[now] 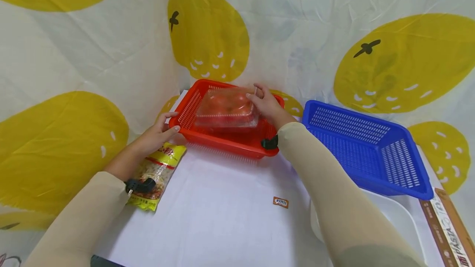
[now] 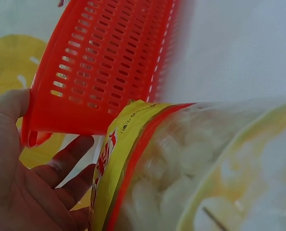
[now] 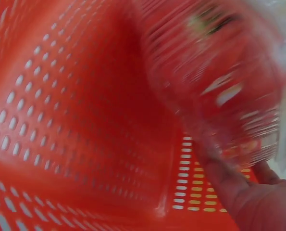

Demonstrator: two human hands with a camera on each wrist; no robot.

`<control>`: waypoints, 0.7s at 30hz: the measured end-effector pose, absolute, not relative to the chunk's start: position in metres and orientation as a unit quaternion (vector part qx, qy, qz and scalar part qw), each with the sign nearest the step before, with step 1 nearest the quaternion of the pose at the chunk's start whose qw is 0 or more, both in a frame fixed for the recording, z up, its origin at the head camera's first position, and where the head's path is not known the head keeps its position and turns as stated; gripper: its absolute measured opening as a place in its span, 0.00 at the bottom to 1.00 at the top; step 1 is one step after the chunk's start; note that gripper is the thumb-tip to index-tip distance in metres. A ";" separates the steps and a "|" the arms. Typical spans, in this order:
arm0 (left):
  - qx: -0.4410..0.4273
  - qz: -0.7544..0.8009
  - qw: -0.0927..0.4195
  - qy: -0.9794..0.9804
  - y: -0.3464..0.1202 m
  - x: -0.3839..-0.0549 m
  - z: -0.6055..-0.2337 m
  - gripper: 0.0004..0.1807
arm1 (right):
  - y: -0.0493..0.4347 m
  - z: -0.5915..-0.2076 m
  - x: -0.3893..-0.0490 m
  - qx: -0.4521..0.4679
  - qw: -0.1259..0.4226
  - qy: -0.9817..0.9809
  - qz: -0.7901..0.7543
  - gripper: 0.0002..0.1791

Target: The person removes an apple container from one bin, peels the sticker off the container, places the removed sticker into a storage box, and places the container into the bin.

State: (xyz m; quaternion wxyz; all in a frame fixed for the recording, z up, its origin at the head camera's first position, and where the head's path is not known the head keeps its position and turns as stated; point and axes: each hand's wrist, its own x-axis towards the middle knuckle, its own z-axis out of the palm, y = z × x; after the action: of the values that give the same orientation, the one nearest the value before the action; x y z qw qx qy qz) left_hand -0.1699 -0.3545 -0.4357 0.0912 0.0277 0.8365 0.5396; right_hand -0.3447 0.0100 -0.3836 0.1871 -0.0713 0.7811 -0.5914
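In the head view, a red plastic basket [image 1: 226, 146] stands at the back of the table. My left hand [image 1: 157, 135] grips its left corner by the rim, the thumb on one side and fingers on the other. My right hand [image 1: 268, 104] holds the right end of a clear plastic box of tomatoes [image 1: 226, 106], tilted inside the basket. In the right wrist view the box [image 3: 215, 82] is blurred, with red fruit and a green stem showing through. A yellow-topped food bag [image 2: 152, 163] lies beneath my left wrist, close to the fingers.
A blue basket [image 1: 349, 164] stands to the right, partly over a white tray [image 1: 398, 213]. A small orange packet [image 1: 281, 202] lies on the white table [image 1: 222, 217]. A pasta box [image 1: 447, 226] is at the far right. Patterned cloth hangs behind.
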 end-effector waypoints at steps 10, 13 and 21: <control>0.027 0.536 0.095 0.838 -0.353 -0.168 -0.437 0.41 | 0.001 -0.389 -0.346 -0.082 0.197 0.790 -0.576 0.42; 0.034 0.537 0.091 0.838 -0.354 -0.169 -0.437 0.41 | 0.000 -0.385 -0.344 -0.072 0.210 0.789 -0.573 0.41; 0.048 0.525 0.078 0.846 -0.358 -0.170 -0.438 0.39 | -0.001 -0.382 -0.343 -0.051 0.259 0.792 -0.550 0.45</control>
State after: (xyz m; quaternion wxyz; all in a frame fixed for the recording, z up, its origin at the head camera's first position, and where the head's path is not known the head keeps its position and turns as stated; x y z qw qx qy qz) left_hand -0.1701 -0.3580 -0.4383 0.0784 0.0485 0.8462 0.5248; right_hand -0.3432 -0.0012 -0.3821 0.2588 -0.0505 0.7924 -0.5501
